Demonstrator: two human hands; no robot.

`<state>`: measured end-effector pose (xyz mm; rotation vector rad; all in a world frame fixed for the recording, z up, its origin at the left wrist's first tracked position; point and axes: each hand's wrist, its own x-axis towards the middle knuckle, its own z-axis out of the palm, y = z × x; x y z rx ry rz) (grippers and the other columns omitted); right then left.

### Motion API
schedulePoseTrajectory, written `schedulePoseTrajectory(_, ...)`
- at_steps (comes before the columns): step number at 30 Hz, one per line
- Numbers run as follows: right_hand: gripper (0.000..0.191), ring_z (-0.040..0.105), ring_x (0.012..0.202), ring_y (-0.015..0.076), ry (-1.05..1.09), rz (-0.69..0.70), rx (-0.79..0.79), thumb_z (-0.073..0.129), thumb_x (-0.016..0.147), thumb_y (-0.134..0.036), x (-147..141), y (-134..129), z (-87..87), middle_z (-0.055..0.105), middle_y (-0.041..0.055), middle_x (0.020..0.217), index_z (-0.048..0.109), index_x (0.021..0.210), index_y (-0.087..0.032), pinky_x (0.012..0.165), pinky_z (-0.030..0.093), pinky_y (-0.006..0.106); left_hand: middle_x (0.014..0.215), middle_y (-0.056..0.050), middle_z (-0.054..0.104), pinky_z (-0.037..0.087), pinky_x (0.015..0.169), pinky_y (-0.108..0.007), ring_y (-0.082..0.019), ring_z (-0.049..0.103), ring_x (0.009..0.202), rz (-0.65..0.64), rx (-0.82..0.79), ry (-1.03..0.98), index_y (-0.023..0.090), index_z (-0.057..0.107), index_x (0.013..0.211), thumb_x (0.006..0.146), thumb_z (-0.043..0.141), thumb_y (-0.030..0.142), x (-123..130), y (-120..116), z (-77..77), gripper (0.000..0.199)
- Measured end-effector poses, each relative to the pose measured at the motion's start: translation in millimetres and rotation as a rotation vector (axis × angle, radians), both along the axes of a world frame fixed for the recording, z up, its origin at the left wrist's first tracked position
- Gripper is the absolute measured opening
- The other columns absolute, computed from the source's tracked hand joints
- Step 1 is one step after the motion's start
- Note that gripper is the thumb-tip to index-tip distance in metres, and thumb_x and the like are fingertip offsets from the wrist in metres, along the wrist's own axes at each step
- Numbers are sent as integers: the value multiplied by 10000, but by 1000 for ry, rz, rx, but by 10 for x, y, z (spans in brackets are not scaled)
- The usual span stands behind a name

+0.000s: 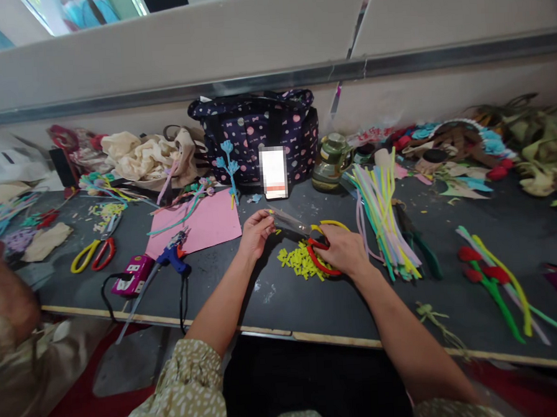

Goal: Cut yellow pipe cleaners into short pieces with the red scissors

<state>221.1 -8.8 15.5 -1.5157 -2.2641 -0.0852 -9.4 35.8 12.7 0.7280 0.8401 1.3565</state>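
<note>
My right hand (343,248) is wrapped round the handles of a pair of scissors (325,256), one handle red and the other yellow. The blades point left toward my left hand (257,233). That hand is closed in a pinch, with a bit of yellow pipe cleaner (278,232) showing at its fingertips; most of the piece is hidden. Below the blades, on the dark table (265,309), lies a heap of short yellow-green pipe cleaner pieces (302,261). A phone (275,174) with a lit, blurred screen leans upright against a patterned bag (255,129) behind the hands.
To the right lie a bundle of pastel pipe cleaners (386,221), pliers (418,241) and red-and-green stems (492,278). Left are a blue glue gun (173,256), pink power strip (133,276), pink sheet (209,227) and second scissors (93,254). A bottle (329,162) stands behind. Another person's arm (5,285) is far left.
</note>
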Motion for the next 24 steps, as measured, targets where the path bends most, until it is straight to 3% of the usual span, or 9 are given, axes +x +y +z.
schedulePoseTrajectory(8, 394, 673, 942, 252, 18, 16, 34, 592, 826, -433, 3, 3, -46, 726, 117, 1024, 650, 1079, -136, 737, 485, 315, 644, 40, 566, 435, 549, -211, -64, 512, 539, 19, -2, -23, 158, 652, 810, 595, 822, 191, 27, -1, -1, 276)
schedulePoseTrajectory(24, 282, 662, 868, 227, 22, 32, -33, 564, 844, -399, -31, -10, -20, 727, 89, 928, 665, 969, -167, 664, 436, 292, 630, 40, 571, 444, 560, -220, -71, 527, 546, 3, -46, 1, 155, 610, 773, 581, 833, 207, 46, -9, -40, 299)
